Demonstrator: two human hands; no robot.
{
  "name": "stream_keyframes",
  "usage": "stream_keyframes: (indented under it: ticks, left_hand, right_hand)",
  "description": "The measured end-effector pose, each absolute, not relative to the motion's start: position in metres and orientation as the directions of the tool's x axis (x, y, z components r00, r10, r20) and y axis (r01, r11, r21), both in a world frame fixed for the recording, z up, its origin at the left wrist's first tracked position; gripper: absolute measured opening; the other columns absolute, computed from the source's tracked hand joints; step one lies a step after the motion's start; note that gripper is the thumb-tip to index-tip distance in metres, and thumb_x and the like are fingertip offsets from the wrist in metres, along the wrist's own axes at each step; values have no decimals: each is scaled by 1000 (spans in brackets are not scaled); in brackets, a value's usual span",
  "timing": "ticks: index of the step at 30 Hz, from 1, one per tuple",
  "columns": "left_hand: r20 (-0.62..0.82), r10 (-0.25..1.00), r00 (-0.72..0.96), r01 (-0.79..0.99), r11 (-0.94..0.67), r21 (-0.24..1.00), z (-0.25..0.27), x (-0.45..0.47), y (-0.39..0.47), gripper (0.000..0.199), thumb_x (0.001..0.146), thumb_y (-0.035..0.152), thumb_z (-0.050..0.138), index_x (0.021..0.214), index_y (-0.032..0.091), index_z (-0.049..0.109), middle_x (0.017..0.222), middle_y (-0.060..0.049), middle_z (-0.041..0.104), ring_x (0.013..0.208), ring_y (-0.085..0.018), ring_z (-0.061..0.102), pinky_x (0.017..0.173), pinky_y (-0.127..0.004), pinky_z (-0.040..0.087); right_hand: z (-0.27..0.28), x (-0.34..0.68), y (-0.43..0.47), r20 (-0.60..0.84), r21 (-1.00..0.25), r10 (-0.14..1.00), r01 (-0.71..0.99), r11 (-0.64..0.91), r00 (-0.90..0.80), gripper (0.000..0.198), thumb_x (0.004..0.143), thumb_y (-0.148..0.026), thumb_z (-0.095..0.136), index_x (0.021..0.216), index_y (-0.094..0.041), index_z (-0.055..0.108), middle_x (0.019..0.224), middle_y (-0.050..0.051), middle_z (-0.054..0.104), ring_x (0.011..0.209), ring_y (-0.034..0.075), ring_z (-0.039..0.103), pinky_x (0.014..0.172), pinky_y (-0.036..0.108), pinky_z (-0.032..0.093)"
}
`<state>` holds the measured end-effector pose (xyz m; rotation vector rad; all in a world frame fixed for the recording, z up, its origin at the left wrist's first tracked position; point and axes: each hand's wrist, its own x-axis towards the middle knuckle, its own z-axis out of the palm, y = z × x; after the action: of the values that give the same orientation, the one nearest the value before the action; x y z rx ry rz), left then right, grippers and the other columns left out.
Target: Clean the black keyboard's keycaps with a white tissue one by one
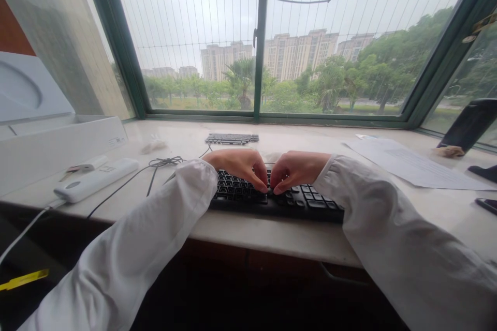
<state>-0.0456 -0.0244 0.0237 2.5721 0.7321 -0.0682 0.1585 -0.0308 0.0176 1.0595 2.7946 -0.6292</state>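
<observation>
A black keyboard point(240, 191) lies along the front of the white sill, partly covered by both hands. My left hand point(245, 168) bends down over its middle, thumb and fingers pinched together at the keys. Close beside it, my right hand point(293, 171) is curled the same way, its fingertips closed low on the keyboard. Whatever is between the fingertips of either hand is hidden or too small to make out. Behind the keyboard, several dark keycaps point(232, 138) lie in rows on the sill.
On the left are a white power strip point(97, 180), a tangled black cable point(166, 161) and a white box point(70, 137). Printed paper point(411, 163) lies at right, near a dark upright object point(469, 123). A green-framed window point(258, 62) rises behind the sill.
</observation>
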Motion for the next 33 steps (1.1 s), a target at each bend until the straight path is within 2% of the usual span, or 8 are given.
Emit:
stream_keyframes:
  ticks: [8, 14, 21, 26, 33]
  left_hand:
    - [-185, 501, 846, 528, -735, 426, 24, -44, -26, 34, 72, 51, 71, 93, 25, 77, 83, 0, 74, 72, -11, 61, 65, -22, 39]
    - [-185, 524, 831, 548, -718, 429, 24, -42, -28, 33, 70, 50, 73, 89, 23, 77, 78, 1, 73, 69, -11, 60, 64, -22, 38]
    - [-213, 583, 784, 611, -665, 430, 22, -42, -26, 35, 67, 52, 74, 85, 22, 77, 79, 0, 73, 70, -11, 59, 65, -23, 37]
    - [-235, 577, 782, 612, -642, 461, 19, -43, -22, 37, 70, 55, 71, 83, 22, 76, 80, -2, 73, 73, -13, 60, 68, -24, 38]
    - [-300, 613, 731, 668, -555, 495, 15, -43, -19, 42, 66, 59, 72, 83, 21, 75, 82, -1, 72, 77, -14, 59, 71, -25, 39]
  right_hand:
    - [18, 154, -36, -225, -305, 636, 673, 673, -738, 35, 71, -43, 73, 94, -17, 75, 78, 2, 72, 70, 13, 60, 63, 23, 41]
    - [18, 149, -39, -209, -273, 690, 719, 639, -693, 35, 64, -41, 79, 89, -17, 76, 81, 2, 74, 70, 13, 61, 64, 23, 42]
    - [8, 157, -21, -176, -405, 634, 643, 650, -753, 30, 66, -39, 77, 88, -19, 79, 76, 2, 75, 69, 14, 62, 66, 24, 44]
    - [5, 160, -17, -189, -413, 646, 657, 631, -740, 32, 66, -42, 76, 86, -18, 79, 75, 2, 73, 69, 14, 60, 65, 24, 43]
    - [8, 159, -20, -270, -431, 669, 708, 560, -693, 39, 63, -52, 76, 82, -17, 78, 69, 1, 69, 69, 15, 57, 64, 26, 41]
